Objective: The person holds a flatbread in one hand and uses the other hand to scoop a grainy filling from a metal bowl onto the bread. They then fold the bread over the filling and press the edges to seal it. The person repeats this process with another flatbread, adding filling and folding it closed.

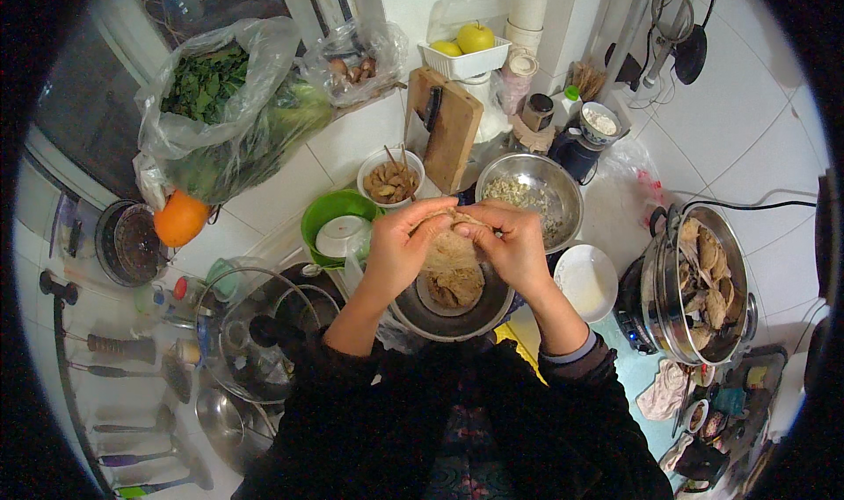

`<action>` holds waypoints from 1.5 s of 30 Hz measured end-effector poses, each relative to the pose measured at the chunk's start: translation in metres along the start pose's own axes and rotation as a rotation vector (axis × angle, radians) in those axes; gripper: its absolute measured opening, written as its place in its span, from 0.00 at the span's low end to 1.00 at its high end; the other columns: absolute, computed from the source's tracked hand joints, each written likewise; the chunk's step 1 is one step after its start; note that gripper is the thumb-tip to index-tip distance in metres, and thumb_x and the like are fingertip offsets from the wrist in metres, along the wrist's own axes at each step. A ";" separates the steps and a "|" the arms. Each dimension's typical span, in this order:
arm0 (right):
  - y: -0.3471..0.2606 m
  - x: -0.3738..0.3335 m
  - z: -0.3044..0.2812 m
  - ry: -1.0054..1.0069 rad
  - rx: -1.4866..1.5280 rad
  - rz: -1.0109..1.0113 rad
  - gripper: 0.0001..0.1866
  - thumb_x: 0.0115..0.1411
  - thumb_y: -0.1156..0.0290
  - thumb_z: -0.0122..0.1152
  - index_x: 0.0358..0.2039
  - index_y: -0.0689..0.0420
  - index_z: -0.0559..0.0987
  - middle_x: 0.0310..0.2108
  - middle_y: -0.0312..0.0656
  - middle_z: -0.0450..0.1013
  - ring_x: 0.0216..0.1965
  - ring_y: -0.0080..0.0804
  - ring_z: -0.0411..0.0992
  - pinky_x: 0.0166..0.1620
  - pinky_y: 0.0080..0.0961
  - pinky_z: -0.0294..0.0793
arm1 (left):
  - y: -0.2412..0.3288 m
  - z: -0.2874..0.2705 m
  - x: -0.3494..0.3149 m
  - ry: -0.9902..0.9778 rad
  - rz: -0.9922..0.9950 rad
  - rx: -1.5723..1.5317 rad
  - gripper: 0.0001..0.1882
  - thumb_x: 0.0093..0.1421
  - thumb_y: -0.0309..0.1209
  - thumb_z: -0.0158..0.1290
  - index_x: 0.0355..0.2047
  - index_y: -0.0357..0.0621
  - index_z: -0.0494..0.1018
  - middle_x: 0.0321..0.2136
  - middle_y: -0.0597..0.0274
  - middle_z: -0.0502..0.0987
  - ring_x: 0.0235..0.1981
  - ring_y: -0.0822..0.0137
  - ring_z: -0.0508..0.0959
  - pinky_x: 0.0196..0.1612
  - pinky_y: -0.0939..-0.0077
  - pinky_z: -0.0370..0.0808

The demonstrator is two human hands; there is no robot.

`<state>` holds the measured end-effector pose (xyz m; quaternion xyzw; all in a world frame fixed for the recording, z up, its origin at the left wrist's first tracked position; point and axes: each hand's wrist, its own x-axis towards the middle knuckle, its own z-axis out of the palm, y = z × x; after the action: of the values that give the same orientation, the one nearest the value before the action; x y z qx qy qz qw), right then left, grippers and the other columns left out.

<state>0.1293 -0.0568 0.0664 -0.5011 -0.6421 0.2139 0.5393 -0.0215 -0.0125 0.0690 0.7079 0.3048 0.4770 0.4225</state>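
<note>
White-tiled walls (743, 100), pale pipe (530, 6), seemingly dark window (83, 113)

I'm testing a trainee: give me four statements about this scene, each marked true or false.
1. The bare left hand and right hand both touch the brownish dough-like lump. True.
2. The round green plastic basin is right of both hands. False: the basin is left of them.
3. Round yellow-green apples sit in a white plastic tray. True.
4. The round silver metal steamer is empty. False: the steamer holds irregular brownish pieces.
</note>
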 end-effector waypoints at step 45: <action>0.025 -0.003 0.000 -0.045 0.353 0.378 0.08 0.53 0.74 0.60 0.33 0.63 0.77 0.25 0.33 0.74 0.27 0.16 0.67 0.32 0.16 0.67 | -0.029 -0.019 -0.002 -0.155 -0.389 -0.305 0.13 0.47 0.21 0.55 0.36 0.34 0.72 0.28 0.66 0.75 0.28 0.75 0.74 0.35 0.81 0.72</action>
<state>0.1393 -0.0490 0.0444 -0.5052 -0.5017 0.4309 0.5544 -0.0410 0.0045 0.0457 0.5983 0.3264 0.3716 0.6304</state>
